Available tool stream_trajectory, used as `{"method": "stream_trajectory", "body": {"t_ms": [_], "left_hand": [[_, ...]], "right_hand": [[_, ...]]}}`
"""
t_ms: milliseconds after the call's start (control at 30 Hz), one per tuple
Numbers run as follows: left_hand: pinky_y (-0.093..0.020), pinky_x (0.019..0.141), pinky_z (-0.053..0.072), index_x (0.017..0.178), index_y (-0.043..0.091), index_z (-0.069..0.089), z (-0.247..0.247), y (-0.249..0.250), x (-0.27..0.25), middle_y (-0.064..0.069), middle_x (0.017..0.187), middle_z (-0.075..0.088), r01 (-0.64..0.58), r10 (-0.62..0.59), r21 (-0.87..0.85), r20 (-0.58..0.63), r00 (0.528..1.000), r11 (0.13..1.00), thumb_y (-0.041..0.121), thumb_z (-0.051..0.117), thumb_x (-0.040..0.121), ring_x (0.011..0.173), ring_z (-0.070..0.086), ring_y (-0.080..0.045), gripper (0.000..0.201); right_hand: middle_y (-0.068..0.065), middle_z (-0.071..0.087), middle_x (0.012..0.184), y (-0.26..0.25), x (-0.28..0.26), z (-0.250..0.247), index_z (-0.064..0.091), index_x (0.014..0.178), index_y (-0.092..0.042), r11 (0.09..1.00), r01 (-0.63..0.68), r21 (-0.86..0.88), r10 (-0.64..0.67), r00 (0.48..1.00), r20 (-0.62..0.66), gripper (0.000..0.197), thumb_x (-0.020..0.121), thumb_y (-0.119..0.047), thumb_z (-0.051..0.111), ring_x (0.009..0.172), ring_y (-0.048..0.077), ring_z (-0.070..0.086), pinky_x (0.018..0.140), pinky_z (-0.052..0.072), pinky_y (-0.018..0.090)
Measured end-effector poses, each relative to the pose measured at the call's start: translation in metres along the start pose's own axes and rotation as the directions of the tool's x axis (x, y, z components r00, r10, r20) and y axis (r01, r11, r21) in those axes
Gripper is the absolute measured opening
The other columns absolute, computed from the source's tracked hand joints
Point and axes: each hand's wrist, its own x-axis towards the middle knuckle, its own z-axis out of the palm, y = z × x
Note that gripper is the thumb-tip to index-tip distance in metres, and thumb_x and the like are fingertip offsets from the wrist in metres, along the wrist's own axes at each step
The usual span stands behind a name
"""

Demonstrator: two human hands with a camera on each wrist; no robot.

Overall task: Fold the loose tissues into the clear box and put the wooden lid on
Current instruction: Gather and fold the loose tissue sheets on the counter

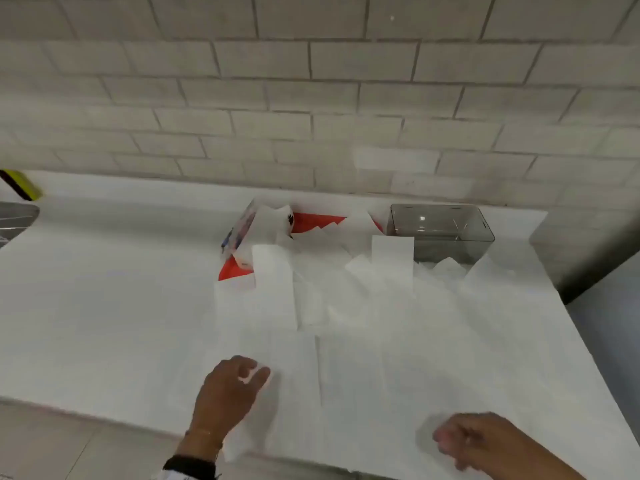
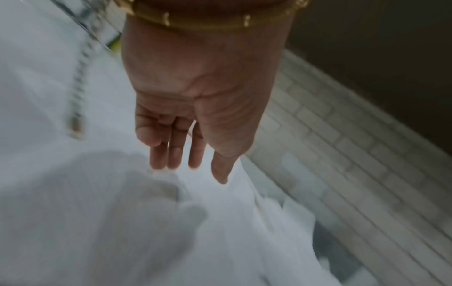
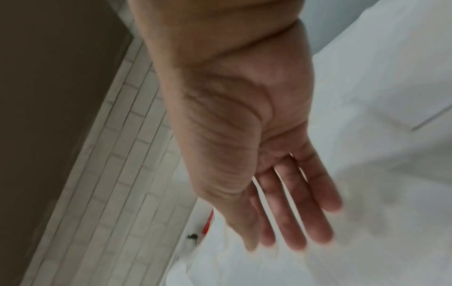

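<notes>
The clear box (image 1: 441, 232) stands at the back of the white counter (image 1: 104, 306), against the tiled wall (image 1: 311, 98), and it looks empty: no tissue shows through its walls. Its long side runs along the wall. No wooden lid shows in any view.

The loose tissues (image 1: 346, 306) lie spread flat on the counter in front of the box and to its left, reaching from its front wall down to the near edge. Left of the box, a torn red and white tissue packet (image 1: 263, 237) lies open with a few sheets still sticking out of it.

Both hands are at the near edge, well apart from the box. The left hand (image 1: 230, 389) rests on a sheet in front of the packet; in the head view a bit of white seems caught between thumb and forefinger, but in the left wrist view the fingers (image 2: 175, 147) hang straight and loose, so I cannot tell if it has a real hold. The right hand (image 1: 464, 441) is blurred in the head view; its wrist view shows the palm flat, fingers (image 3: 305, 209) stretched out, holding nothing.

The box lies straight ahead of the right hand, so that hand looks the nearer one for filling it.
</notes>
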Motion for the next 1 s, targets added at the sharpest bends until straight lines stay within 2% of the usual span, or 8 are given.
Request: {"method": "stream_trajectory", "body": {"t_ms": [67, 133, 233, 367, 433, 633, 833, 1000], "left_hand": [[-0.029, 0.088, 0.05, 0.122, 0.028, 0.065, 0.018, 0.01, 0.011, 0.006, 0.118, 0.063, -0.032, 0.032, 0.011, 0.025, 0.999, 0.999, 0.058, 0.079, 0.084, 0.107, 0.065, -0.015, 0.05], [-0.035, 0.098, 0.052, 0.142, 0.022, 0.055, 0.032, 0.024, 0.017, 0.001, 0.131, 0.057, -0.073, 0.073, 0.008, 0.036, 0.997, 0.997, 0.063, 0.081, 0.079, 0.125, 0.056, -0.02, 0.08], [-0.039, 0.106, 0.05, 0.154, 0.015, 0.043, 0.043, 0.036, 0.028, -0.005, 0.135, 0.058, -0.068, 0.067, 0.022, 0.029, 0.997, 0.997, 0.062, 0.087, 0.073, 0.131, 0.052, -0.025, 0.104], [-0.032, 0.093, 0.051, 0.151, 0.015, 0.045, 0.047, 0.045, 0.036, 0.007, 0.097, 0.067, 0.041, -0.034, -0.145, 0.051, 0.998, 0.989, 0.034, 0.093, 0.075, 0.101, 0.066, -0.02, 0.092], [-0.03, 0.089, 0.052, 0.146, 0.016, 0.049, 0.05, 0.043, 0.039, 0.007, 0.091, 0.068, 0.076, -0.065, -0.173, 0.072, 0.995, 0.982, 0.031, 0.092, 0.077, 0.092, 0.067, -0.016, 0.082], [-0.041, 0.101, 0.05, 0.137, 0.012, 0.057, 0.054, 0.034, 0.037, -0.008, 0.12, 0.063, 0.013, -0.014, 0.024, 0.009, 1.0, 1.0, 0.054, 0.094, 0.065, 0.114, 0.059, -0.029, 0.091], [-0.037, 0.097, 0.052, 0.11, 0.02, 0.067, 0.05, 0.042, 0.044, -0.001, 0.112, 0.053, 0.013, -0.013, 0.005, 0.08, 0.997, 1.0, 0.048, 0.094, 0.067, 0.109, 0.061, -0.028, 0.058], [-0.038, 0.096, 0.048, 0.138, 0.016, 0.049, 0.052, 0.058, 0.04, -0.012, 0.131, 0.049, 0.094, -0.091, -0.071, 0.053, 0.994, 0.993, 0.024, 0.098, 0.066, 0.111, 0.062, -0.033, 0.087]], "right_hand": [[-0.02, 0.077, 0.092, -0.022, 0.021, 0.009, 0.079, 0.095, -0.037, 0.999, 0.03, 0.017, -0.028, 0.996, -0.086, 0.008, 0.092, -0.03, 0.079, 0.08, -0.005, 0.07, 0.077, 0.05, 0.009], [-0.025, 0.072, 0.104, -0.033, 0.037, 0.019, 0.07, 0.104, -0.048, 0.995, 0.072, -0.071, -0.081, 0.988, -0.135, 0.021, 0.089, -0.039, 0.081, 0.09, -0.005, 0.067, 0.08, 0.049, 0.009], [-0.028, 0.06, 0.121, -0.043, 0.058, 0.03, 0.057, 0.116, -0.055, 0.985, 0.101, -0.138, -0.124, 0.978, -0.168, 0.039, 0.087, -0.043, 0.081, 0.105, -0.004, 0.059, 0.084, 0.044, 0.008], [-0.021, 0.053, 0.132, -0.052, 0.08, 0.035, 0.055, 0.139, -0.041, 0.953, 0.091, -0.29, -0.146, 0.974, -0.173, 0.057, 0.088, -0.044, 0.08, 0.122, 0.002, 0.05, 0.098, 0.037, 0.013], [-0.018, 0.052, 0.136, -0.056, 0.087, 0.035, 0.054, 0.142, -0.039, 0.942, 0.07, -0.328, -0.128, 0.979, -0.159, 0.061, 0.088, -0.045, 0.08, 0.127, 0.005, 0.049, 0.102, 0.037, 0.016], [-0.005, 0.057, 0.134, -0.067, 0.12, 0.018, 0.057, 0.142, -0.031, 0.955, 0.001, -0.296, -0.1, 0.943, -0.318, 0.06, 0.088, -0.049, 0.077, 0.122, 0.015, 0.057, 0.098, 0.045, 0.024], [0.008, 0.054, 0.146, -0.088, 0.177, -0.03, 0.044, 0.152, -0.019, 0.988, -0.104, -0.112, 0.033, 0.86, -0.508, 0.083, 0.085, -0.053, 0.079, 0.134, 0.029, 0.054, 0.107, 0.046, 0.037], [0.011, 0.059, 0.144, -0.099, 0.228, -0.063, 0.041, 0.152, -0.013, 0.992, -0.106, 0.065, 0.124, 0.818, -0.561, 0.092, 0.081, -0.052, 0.083, 0.132, 0.033, 0.056, 0.108, 0.048, 0.042]]}}
